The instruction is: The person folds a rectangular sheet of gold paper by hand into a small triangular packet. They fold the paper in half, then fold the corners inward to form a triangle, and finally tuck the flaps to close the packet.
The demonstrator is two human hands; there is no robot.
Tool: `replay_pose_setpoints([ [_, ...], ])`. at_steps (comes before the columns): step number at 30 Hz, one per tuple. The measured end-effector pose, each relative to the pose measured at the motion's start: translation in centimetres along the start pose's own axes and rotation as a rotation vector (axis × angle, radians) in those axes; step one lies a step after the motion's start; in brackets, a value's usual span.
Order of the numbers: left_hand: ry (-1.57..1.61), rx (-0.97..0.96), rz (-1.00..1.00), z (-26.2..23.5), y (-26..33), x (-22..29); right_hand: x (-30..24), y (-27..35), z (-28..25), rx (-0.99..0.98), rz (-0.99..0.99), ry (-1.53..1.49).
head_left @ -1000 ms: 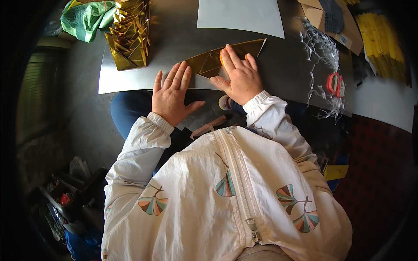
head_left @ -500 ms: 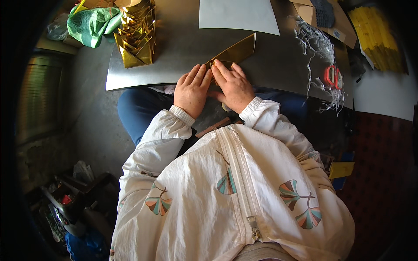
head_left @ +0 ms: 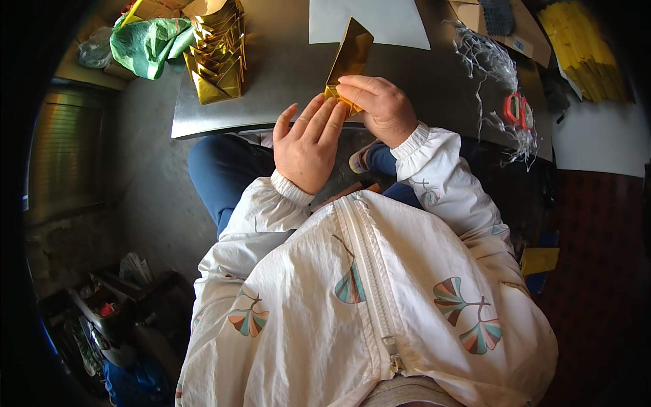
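Note:
A sheet of shiny gold paper [head_left: 352,53], partly folded, lies near the front edge of the dark table. Its long flap points away from me. My right hand [head_left: 389,108] pinches the folded near end between thumb and fingers. Fingers of my left hand [head_left: 308,144] lie stretched out against the same near end, their tips touching it from the left. The hands hide part of the fold. A stack of folded gold paper pieces [head_left: 218,57] stands to the left on the table.
A white sheet [head_left: 369,20] lies at the far side of the dark table [head_left: 285,74]. Red-handled scissors [head_left: 518,110] rest on white stringy strips [head_left: 489,57] at the right. A green plastic bag [head_left: 146,47] sits far left, a cardboard box [head_left: 525,30] far right, with yellow strips [head_left: 584,51] beyond it.
The gold paper has turned so that its flap points away instead of to the right. My right hand has moved right and now pinches the paper; my left fingers have spread.

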State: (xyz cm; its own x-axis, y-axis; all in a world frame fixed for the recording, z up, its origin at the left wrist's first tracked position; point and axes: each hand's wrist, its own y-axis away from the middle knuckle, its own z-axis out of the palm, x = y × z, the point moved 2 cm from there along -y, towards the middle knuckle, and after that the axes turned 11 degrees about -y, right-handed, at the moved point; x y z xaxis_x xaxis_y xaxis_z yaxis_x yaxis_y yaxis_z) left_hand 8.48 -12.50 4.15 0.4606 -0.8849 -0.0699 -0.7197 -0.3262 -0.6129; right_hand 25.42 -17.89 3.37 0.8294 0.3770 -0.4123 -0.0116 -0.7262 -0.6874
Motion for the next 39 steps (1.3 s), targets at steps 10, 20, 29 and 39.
replay_pose_setpoints([
  [10,0.356,-0.173,0.244,4.7,1.0,-1.9,1.9,4.2,0.2,-0.375,0.152,0.006],
  [20,0.184,-0.101,0.343,6.4,-0.8,-3.7,2.9,3.0,-0.5,-0.534,0.033,0.231],
  [29,0.029,-0.096,0.159,5.6,0.0,-1.5,0.3,5.6,1.1,-0.071,0.204,0.114],
  [39,0.226,-0.182,-0.134,5.7,-0.6,-1.5,0.0,5.2,1.0,0.006,0.452,0.045],
])
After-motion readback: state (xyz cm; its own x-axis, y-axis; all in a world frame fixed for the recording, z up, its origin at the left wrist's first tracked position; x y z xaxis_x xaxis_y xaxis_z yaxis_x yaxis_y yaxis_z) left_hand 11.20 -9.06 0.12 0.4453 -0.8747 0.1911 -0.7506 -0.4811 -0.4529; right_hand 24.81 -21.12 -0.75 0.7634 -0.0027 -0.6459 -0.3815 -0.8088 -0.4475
